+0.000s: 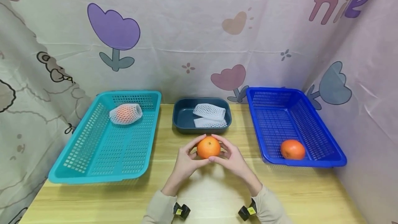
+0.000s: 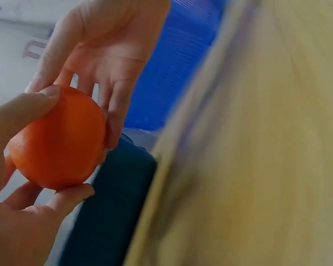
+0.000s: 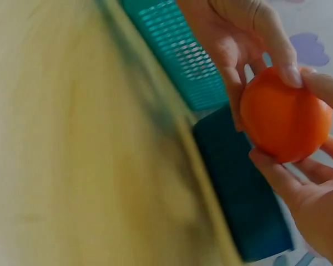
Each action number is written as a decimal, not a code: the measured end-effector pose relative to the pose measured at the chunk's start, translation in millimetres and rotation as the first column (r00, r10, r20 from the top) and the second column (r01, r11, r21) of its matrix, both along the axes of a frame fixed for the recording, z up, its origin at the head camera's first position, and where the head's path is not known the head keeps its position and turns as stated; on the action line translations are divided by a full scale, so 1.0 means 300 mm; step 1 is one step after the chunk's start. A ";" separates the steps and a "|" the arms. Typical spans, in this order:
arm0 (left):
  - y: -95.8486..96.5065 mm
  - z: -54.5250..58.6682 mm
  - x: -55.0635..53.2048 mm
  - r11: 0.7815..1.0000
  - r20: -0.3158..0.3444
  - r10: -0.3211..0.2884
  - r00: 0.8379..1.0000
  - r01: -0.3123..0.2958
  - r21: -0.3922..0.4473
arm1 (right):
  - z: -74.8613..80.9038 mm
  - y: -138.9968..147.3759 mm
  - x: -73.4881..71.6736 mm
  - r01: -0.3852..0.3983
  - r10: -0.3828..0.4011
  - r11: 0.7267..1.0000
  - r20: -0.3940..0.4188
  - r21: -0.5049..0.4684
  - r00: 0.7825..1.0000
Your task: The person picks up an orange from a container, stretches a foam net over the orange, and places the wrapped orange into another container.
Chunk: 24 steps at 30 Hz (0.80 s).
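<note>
Both hands hold one orange (image 1: 208, 148) between them, in front of the dark box. The left hand (image 1: 186, 161) curls its fingers and thumb round the left side of the fruit. From the other side the right hand (image 1: 234, 160) grips it, and the two thumbs come together at the near side. In the left wrist view the orange (image 2: 64, 141) shows smooth and bare, raised above the table. The right wrist view shows the same orange (image 3: 286, 115) with fingertips of both hands pressed against its skin.
A teal basket (image 1: 146, 155) on the left holds a fruit in a white foam net (image 1: 125, 114). White foam nets (image 1: 210, 112) lie in the dark box (image 1: 202, 130) at the back. On the right, a blue basket (image 1: 258, 127) holds another orange (image 1: 292, 149). A patterned curtain (image 1: 186, 27) hangs behind.
</note>
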<state>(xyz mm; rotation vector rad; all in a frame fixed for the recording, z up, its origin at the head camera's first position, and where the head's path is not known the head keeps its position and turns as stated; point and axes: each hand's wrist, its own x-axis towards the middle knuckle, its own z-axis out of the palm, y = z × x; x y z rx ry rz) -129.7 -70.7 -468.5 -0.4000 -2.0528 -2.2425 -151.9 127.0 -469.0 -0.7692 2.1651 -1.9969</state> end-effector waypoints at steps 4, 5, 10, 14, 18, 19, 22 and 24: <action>-0.007 -0.050 -0.002 0.999 0.024 0.037 0.999 -0.036 -0.008 | -0.054 -0.005 -0.007 -0.001 0.002 0.999 0.037 -0.034 0.999; -0.008 -0.061 -0.002 0.999 0.028 0.043 0.999 -0.043 -0.004 | -0.065 -0.007 -0.008 0.000 0.002 0.999 0.050 -0.042 0.999; -0.019 -0.113 -0.003 0.999 0.039 0.044 0.998 -0.044 0.008 | -0.114 -0.017 -0.012 -0.004 0.010 0.998 0.094 -0.067 0.995; -0.032 -0.142 -0.002 0.999 0.064 0.021 0.998 -0.023 0.028 | -0.144 -0.026 -0.018 -0.011 0.023 0.995 0.123 -0.094 0.992; -0.041 -0.161 0.004 1.000 0.082 0.001 0.997 -0.002 0.011 | -0.165 -0.027 -0.020 -0.023 0.037 0.994 0.135 -0.104 0.990; -0.042 -0.166 0.005 1.000 0.081 -0.001 0.997 0.001 0.004 | -0.170 -0.026 -0.020 -0.026 0.040 0.994 0.132 -0.103 0.990; -0.040 -0.176 0.004 1.000 0.054 0.005 0.999 -0.004 -0.027 | -0.180 -0.019 -0.022 -0.032 0.044 0.993 0.113 -0.110 0.993; -0.039 -0.183 0.002 0.998 0.030 0.019 0.999 -0.017 -0.062 | -0.184 -0.014 -0.024 -0.041 0.053 0.992 0.097 -0.117 0.994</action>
